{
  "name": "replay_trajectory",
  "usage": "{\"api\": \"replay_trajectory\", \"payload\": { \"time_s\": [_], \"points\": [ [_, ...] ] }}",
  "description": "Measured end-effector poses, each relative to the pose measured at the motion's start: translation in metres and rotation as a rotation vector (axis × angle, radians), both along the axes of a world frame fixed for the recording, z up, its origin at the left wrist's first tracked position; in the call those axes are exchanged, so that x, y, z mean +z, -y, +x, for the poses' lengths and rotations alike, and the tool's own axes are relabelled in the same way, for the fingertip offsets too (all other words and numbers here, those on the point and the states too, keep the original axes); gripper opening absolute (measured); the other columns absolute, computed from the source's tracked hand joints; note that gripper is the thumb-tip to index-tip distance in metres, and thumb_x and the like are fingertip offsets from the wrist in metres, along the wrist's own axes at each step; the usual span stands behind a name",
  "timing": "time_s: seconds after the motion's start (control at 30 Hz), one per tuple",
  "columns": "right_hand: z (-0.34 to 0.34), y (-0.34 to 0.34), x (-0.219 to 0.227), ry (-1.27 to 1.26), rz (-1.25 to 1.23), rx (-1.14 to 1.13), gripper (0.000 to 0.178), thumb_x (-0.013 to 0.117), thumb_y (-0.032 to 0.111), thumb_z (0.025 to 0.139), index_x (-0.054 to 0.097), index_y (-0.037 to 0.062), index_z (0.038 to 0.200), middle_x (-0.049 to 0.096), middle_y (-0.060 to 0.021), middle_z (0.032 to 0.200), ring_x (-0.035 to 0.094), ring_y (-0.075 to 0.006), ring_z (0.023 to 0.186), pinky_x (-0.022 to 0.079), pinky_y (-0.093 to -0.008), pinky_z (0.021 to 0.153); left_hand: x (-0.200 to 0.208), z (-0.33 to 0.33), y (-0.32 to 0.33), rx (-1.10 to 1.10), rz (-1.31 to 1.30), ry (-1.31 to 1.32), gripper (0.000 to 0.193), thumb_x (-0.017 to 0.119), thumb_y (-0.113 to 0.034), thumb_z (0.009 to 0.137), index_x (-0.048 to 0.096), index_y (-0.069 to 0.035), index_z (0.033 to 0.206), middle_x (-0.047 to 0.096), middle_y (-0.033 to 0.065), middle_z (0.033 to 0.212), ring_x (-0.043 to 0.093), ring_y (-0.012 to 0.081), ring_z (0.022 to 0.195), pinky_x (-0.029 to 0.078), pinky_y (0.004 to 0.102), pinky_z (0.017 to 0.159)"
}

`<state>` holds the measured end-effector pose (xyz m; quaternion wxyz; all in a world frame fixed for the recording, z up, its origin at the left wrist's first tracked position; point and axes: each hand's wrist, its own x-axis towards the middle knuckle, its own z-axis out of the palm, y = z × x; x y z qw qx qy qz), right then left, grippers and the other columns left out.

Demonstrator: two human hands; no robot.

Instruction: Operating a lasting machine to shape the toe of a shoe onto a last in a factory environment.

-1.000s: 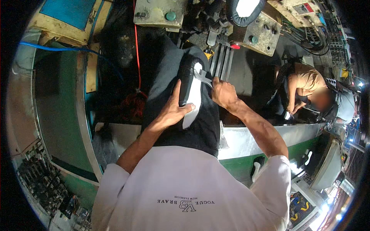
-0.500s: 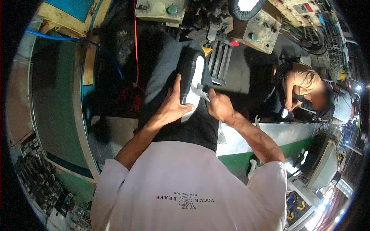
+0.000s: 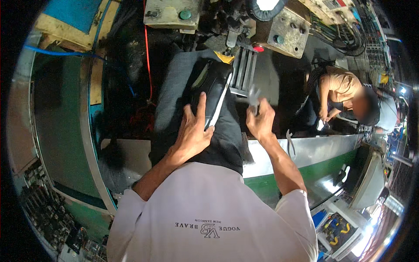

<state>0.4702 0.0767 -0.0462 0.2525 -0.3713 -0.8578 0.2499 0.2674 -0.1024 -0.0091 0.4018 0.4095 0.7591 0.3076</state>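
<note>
Our left grip (image 3: pixel 192 134) holds the shoe (image 3: pixel 211 87), our right grip (image 3: pixel 262 120) a tool (image 3: pixel 253 94); loosening could slide the shoe off our thigh's (image 3: pixel 174 76) edge.

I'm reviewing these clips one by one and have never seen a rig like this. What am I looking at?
There is no robot here: these are a person's bare hands, seen from above by a wide fisheye camera worn on the head, which is why straight edges bend. The left hand holds a black shoe with a white strip along its right side, over dark trousers. The right hand grips a metal tool, too blurred to identify. Pliers lie on the metal ledge. At right, a co-worker bends forward.
</note>
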Motion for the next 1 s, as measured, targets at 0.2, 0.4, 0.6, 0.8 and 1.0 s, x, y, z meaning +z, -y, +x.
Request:
{"api": "replay_trajectory", "payload": {
  "time_s": [0.2,0.4,0.6,0.8,1.0],
  "points": [
    [-0.039,-0.027,-0.009,0.599,-0.056,0.101,0.031,0.078,0.006,0.082,0.056,0.0028,0.104,0.073,-0.0223,0.09,0.075,-0.0467,0.083,0.062,-0.0589,0.071,0.012,-0.022,-0.006,-0.143,-0.071,-0.019,0.106,0.079,-0.01,0.093,0.012,-0.017,0.175,0.041,0.0406,0.147,0.052,0.0624,0.132,0.049,0.0557,0.113],
    [-0.041,-0.026,-0.012,-0.166,-0.162,-0.044,0.025,0.076,0.004,0.084,0.057,0.001,0.1,0.068,-0.0266,0.083,0.07,-0.0514,0.077,0.056,-0.0563,0.064,0.008,-0.025,-0.009,-0.134,-0.068,0.126,0.107,0.08,-0.011,0.092,0.014,-0.02,0.176,0.043,0.0386,0.147,0.053,0.0596,0.132,0.048,0.055,0.113],
    [-0.022,-0.029,0.001,0.501,0.055,0.049,0.029,0.078,0.007,0.084,0.06,0.001,0.106,0.072,-0.0234,0.085,0.073,-0.0461,0.076,0.06,-0.0506,0.068,0.024,-0.033,-0.002,-0.219,-0.105,-0.054,0.107,0.079,-0.012,0.092,0.013,-0.022,0.176,0.045,0.0384,0.138,0.055,0.0604,0.126,0.049,0.0572,0.111],
    [-0.023,-0.012,-0.009,0.458,-0.15,0.104,0.028,0.073,0.005,0.084,0.053,-0.0017,0.102,0.07,-0.0282,0.085,0.072,-0.0499,0.079,0.06,-0.0543,0.07,0.04,-0.034,-0.007,-0.391,-0.138,-0.093,0.106,0.078,-0.014,0.093,0.012,-0.022,0.176,0.042,0.0406,0.143,0.054,0.0616,0.129,0.047,0.0569,0.114],
    [-0.005,-0.025,-0.017,0.231,0.045,0.011,0.027,0.079,0.008,0.081,0.058,0.0036,0.098,0.07,-0.0261,0.089,0.071,-0.0497,0.081,0.059,-0.0551,0.07,0.042,-0.035,-0.014,-0.356,-0.198,-0.034,0.103,0.077,-0.014,0.094,0.015,-0.026,0.176,0.042,0.0391,0.145,0.054,0.0599,0.13,0.048,0.0559,0.113]
  ]
}}
